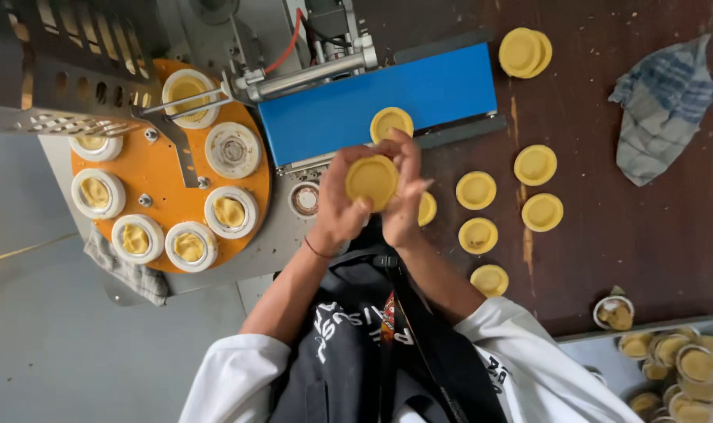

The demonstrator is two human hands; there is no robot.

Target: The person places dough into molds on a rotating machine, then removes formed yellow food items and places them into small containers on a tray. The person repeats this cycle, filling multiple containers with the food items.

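Observation:
Both my hands hold one round yellow tart shell (pixel 370 181) in front of my chest. My left hand (pixel 335 205) cups it from the left with the thumb along its lower edge. My right hand (pixel 404 190) pinches its right rim. Just beyond my fingers a second tart shell (pixel 391 123) lies on the blue conveyor belt (pixel 325 117). Another shell (pixel 427 209) peeks out from under my right hand on the brown table (pixel 607 235).
An orange rotary plate (pixel 168 160) at the left carries several white moulds with dough. Several loose shells (pixel 476 190) lie on the table, and a stack (pixel 523 52) sits at the back. A striped cloth (pixel 664 106) lies at the right. A metal tray (pixel 607 348) of filled cups is at the lower right.

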